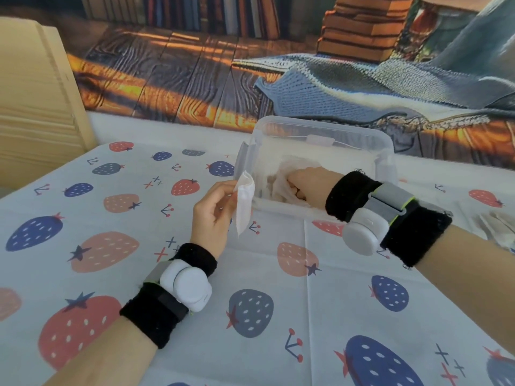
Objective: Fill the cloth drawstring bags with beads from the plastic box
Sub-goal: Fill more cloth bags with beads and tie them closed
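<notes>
A small white cloth drawstring bag (pixel 244 203) is pinched at its upper edge between the thumb and fingertips of the left hand (pixel 214 215), just beside the left wall of the clear plastic box (pixel 317 140). The bag is held upright and hangs down limp, its lower end above the desk (pixel 278 296). The left forearm is raised from the lower left, with the wrist bent upward and the palm turned toward the box; a black wristband and a white wrist device (pixel 186 285) are worn on it.

The right hand (pixel 306 181) is reached over the near wall of the box and lowered inside, knuckles up, with the fingers curled down into the pale contents. Whether beads are grasped cannot be told, since the fingertips are hidden and the contents are blurred behind the translucent wall. The right forearm is stretched in from the lower right, and a black wristband and a grey strapped device (pixel 365 232) are carried on it.

The box is set on the far middle of the desk, which is covered by a strawberry-print cloth. More pale bags (pixel 493 227) are laid at the right edge, well apart from the box.
</notes>
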